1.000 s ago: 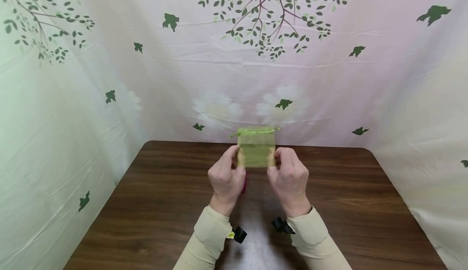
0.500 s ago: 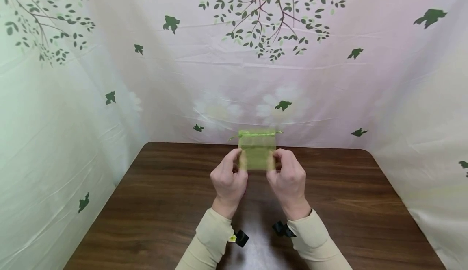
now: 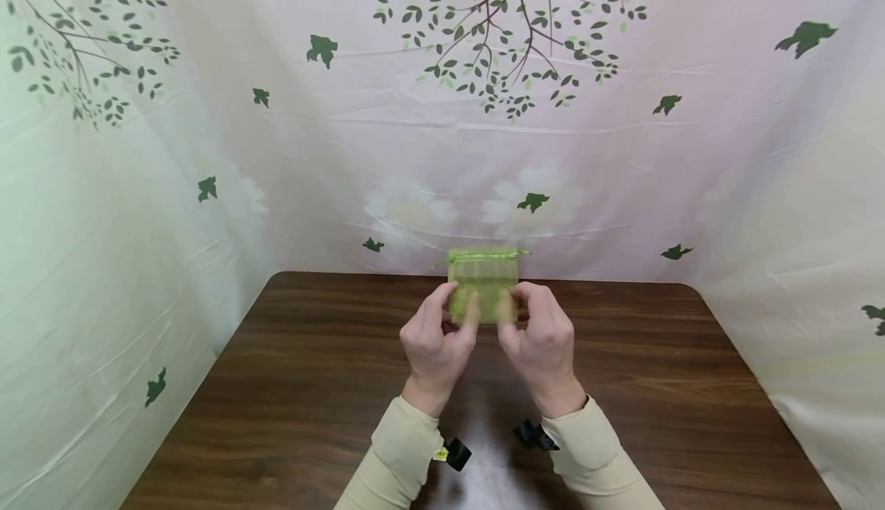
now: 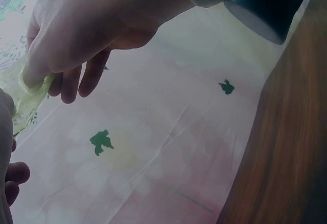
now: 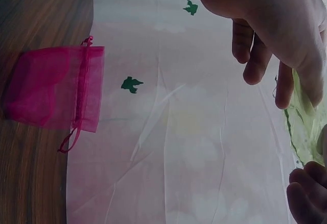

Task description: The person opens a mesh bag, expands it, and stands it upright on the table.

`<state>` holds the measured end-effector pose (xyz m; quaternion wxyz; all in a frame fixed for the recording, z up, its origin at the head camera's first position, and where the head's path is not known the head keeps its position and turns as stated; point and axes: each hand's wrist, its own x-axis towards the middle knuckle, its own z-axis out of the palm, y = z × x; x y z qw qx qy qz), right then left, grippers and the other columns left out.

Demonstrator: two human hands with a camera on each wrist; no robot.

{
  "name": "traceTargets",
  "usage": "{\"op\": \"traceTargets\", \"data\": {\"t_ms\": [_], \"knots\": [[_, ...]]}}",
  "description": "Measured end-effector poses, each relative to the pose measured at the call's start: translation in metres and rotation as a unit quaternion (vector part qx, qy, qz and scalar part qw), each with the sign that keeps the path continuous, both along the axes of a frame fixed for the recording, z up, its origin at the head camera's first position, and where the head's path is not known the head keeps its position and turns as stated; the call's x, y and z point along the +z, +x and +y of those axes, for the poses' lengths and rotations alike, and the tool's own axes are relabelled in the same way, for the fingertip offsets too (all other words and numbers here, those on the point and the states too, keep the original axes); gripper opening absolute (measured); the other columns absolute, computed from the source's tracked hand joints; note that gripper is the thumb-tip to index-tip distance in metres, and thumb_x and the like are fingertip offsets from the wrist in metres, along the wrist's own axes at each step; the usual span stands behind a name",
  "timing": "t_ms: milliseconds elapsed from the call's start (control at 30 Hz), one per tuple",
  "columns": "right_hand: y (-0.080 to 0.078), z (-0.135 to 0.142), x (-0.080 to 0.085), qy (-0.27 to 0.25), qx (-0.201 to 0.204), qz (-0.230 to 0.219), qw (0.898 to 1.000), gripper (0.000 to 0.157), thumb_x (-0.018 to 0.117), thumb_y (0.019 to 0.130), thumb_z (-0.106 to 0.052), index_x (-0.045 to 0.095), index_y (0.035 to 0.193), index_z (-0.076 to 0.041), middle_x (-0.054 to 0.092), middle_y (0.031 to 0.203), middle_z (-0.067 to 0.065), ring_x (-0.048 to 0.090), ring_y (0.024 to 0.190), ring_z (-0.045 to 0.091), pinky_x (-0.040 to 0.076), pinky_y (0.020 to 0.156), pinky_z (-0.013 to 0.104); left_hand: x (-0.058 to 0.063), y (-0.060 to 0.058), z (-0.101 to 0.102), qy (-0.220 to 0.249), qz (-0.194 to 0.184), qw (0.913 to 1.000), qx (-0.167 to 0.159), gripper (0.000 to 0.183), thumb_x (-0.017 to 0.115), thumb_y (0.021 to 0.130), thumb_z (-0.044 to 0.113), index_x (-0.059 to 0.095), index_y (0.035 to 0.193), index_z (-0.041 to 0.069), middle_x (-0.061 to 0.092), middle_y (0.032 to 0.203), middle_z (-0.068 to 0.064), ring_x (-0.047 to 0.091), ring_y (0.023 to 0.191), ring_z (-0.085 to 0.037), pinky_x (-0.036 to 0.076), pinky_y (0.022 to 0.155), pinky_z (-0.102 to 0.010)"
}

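A small sheer green drawstring bag (image 3: pixel 484 268) is held up over the far edge of the table, its corded top uppermost. My left hand (image 3: pixel 435 341) pinches its left side and my right hand (image 3: pixel 544 341) its right side. Both thumbs lie over the near face of the cloth, slightly blurred. In the left wrist view, the green bag (image 4: pixel 28 99) shows bunched by the fingertips. A sheer pink drawstring bag (image 5: pixel 43 86) lies on the table in the right wrist view. From the head view it is hidden behind the hands.
The brown wooden table (image 3: pixel 304 387) stretches below both hands. Behind and at both sides hang pale cloth sheets (image 3: pixel 442 149) printed with leaves and birds. A black camera mount (image 3: pixel 458 454) sits on each wrist.
Both thumbs have slid inward over the bag, and the hands have come slightly closer together. A bit of pink seen beside the left hand at first is now hidden.
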<state>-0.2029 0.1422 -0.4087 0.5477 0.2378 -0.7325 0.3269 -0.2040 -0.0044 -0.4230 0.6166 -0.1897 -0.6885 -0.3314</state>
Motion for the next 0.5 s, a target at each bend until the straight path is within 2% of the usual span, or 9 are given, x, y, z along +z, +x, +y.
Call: {"op": "traceTargets", "data": {"t_ms": [233, 367, 500], "knots": [[-0.0004, -0.0014, 0.0010, 0.004, 0.036, -0.001, 0.999, 0.019, 0.065, 0.093, -0.014, 0.063, 0.097, 0.005, 0.062, 0.082, 0.012, 0.064, 0.062, 0.020, 0.055, 0.052, 0.033, -0.0010, 0.0005, -0.0003, 0.007, -0.010, 0.9999, -0.008, 0.034, 0.082, 0.090, 0.019, 0.069, 0.113, -0.002, 0.067, 0.076, -0.006, 0.057, 0.047, -0.012, 0.051, 0.045, -0.021], [-0.0009, 0.0011, 0.0015, 0.002, 0.077, -0.012, 0.997, 0.025, 0.068, 0.087, -0.015, 0.065, 0.102, 0.005, 0.065, 0.091, 0.013, 0.063, 0.071, 0.020, 0.055, 0.060, 0.031, -0.0019, -0.0003, -0.0028, 0.006, -0.022, 0.9984, -0.052, 0.035, 0.081, 0.090, 0.017, 0.068, 0.116, -0.002, 0.066, 0.076, -0.007, 0.056, 0.047, -0.015, 0.050, 0.045, -0.022], [-0.0019, 0.0064, 0.0020, -0.003, 0.119, -0.031, 0.992, 0.035, 0.073, 0.083, -0.017, 0.066, 0.110, 0.005, 0.067, 0.102, 0.014, 0.064, 0.081, 0.021, 0.057, 0.066, 0.028, -0.0023, -0.0013, -0.0080, -0.006, -0.040, 0.9938, -0.104, 0.039, 0.081, 0.089, 0.014, 0.066, 0.121, -0.003, 0.071, 0.090, -0.011, 0.060, 0.052, -0.017, 0.053, 0.048, -0.023]]}}
